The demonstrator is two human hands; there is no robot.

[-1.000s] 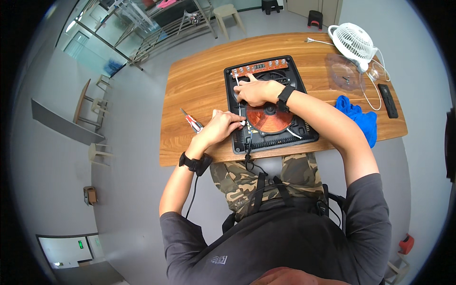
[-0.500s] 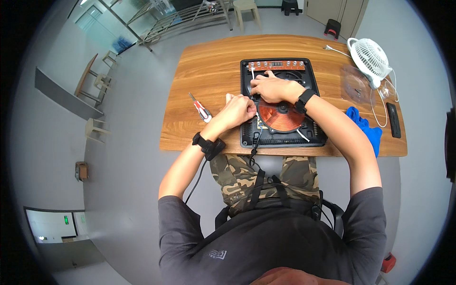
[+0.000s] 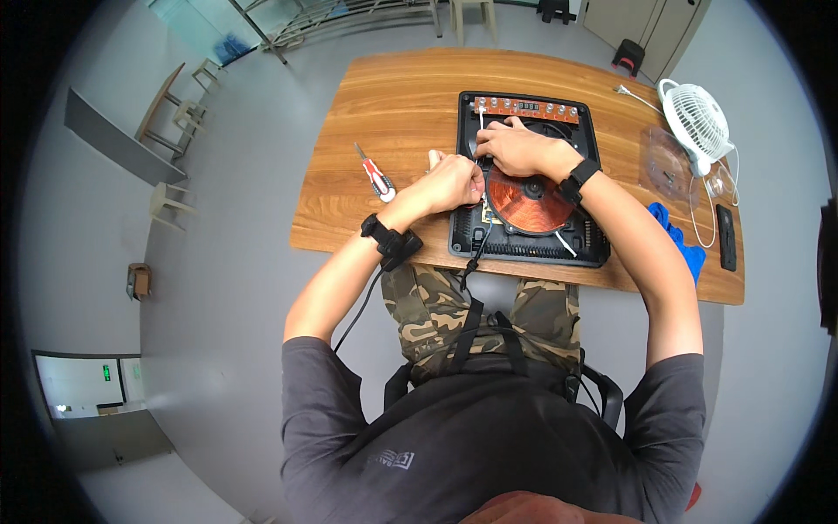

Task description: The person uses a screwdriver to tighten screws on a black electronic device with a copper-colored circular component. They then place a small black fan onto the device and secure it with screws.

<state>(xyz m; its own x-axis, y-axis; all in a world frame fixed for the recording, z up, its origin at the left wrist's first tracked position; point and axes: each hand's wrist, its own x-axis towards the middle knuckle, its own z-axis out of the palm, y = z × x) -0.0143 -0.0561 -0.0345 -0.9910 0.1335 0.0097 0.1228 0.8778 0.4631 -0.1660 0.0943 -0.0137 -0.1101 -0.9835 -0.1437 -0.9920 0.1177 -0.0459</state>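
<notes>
An opened black induction cooker (image 3: pixel 559 246) lies on the wooden table (image 3: pixel 393 96), its copper coil (image 3: pixel 528 199) and a brown circuit strip (image 3: pixel 528 108) exposed. My left hand (image 3: pixel 452 182) is closed at the cooker's left edge, seemingly pinching a small part or wire; what it grips is hidden. My right hand (image 3: pixel 513 147) rests on the inside of the cooker just above the coil, fingers curled over a white wire (image 3: pixel 481 118). A black cord (image 3: pixel 476 253) hangs from the cooker's front edge.
A red-handled screwdriver (image 3: pixel 376 176) lies left of my left hand. At the right are a white desk fan (image 3: pixel 697 116), a clear plastic lid (image 3: pixel 665 162), a blue cloth (image 3: pixel 681 240) and a black remote-like bar (image 3: pixel 725 237). Chairs and stools stand around the grey floor.
The view shifted, so the table sits higher and more centred. Both hands stay at the cooker's upper left; my left hand has closed in against its left edge.
</notes>
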